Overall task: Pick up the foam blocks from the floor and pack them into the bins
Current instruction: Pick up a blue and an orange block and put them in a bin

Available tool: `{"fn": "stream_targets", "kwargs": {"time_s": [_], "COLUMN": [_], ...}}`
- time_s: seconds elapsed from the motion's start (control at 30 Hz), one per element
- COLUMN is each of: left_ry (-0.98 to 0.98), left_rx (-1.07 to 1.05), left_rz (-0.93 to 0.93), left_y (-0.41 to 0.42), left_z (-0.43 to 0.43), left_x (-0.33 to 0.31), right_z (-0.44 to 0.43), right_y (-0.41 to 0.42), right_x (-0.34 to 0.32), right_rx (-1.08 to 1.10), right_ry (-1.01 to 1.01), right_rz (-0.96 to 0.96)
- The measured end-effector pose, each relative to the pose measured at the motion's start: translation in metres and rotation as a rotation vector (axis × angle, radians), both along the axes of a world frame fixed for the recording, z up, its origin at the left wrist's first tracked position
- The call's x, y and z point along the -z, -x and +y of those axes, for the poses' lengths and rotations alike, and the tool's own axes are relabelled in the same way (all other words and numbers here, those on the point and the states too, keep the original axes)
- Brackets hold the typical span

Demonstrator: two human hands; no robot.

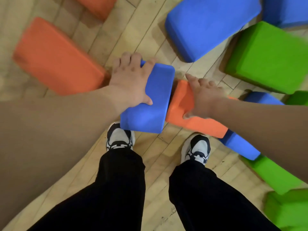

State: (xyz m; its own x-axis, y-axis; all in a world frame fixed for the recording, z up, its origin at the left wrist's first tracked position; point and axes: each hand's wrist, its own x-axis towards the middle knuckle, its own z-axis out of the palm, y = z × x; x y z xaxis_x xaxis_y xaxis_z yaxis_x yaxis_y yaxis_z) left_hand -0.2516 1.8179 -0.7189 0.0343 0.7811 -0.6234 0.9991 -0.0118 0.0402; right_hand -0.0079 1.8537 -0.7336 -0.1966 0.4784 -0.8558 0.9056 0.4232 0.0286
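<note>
My left hand point(129, 80) grips a blue foam block point(150, 104) from its left side, fingers curled over the far edge and thumb on top. The block hangs above my left shoe. Right beside it, my right hand point(203, 97) clamps an orange foam block point(188, 112), with the thumb pressing a dent into its top face. The two blocks touch along their inner edges. No bin is in view.
Foam blocks lie around on the wooden floor point(160, 160): a large orange one point(56, 57) at left, big blue point(210, 24) and green point(270, 57) ones at upper right, more blue point(240, 145) and green point(275, 175) at right. My shoes point(120, 137) stand below the hands.
</note>
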Motion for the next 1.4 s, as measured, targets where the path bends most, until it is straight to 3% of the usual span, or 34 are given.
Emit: {"fn": "stream_targets", "kwargs": {"time_s": [0.23,0.37,0.53,0.7,0.9,1.03,1.2,1.4], "left_ry": [0.043,0.036,0.166,0.144,0.035,-0.073,-0.221,-0.241], "left_rx": [0.099,0.016,-0.191,-0.552,-0.665,-0.693,-0.75,-1.011], "left_rz": [-0.069,-0.022,-0.169,-0.169,-0.139,-0.103,-0.005,0.016], "left_y": [0.005,0.001,0.002,0.014,0.038,0.042,0.01,-0.101], "left_z": [-0.014,-0.037,-0.064,-0.101,-0.114,-0.12,-0.16,-0.221], "left_x": [-0.054,-0.077,-0.129,-0.277,-0.51,-0.631,-0.725,-0.76], "right_z": [-0.009,-0.028,-0.071,-0.081,-0.054,-0.046,-0.049,-0.062], "right_y": [-0.012,-0.025,-0.015,0.021,0.079,0.087,0.06,0.001], "right_x": [-0.026,-0.069,-0.145,-0.287,-0.505,-0.608,-0.69,-0.732], "right_rx": [-0.012,0.146,0.258,0.334,0.094,0.054,-0.044,-0.358], "right_ry": [0.014,0.225,0.061,-0.021,-0.052,-0.094,-0.089,-0.034], "right_rz": [0.04,0.153,0.181,0.25,0.381,0.491,0.656,0.674]}}
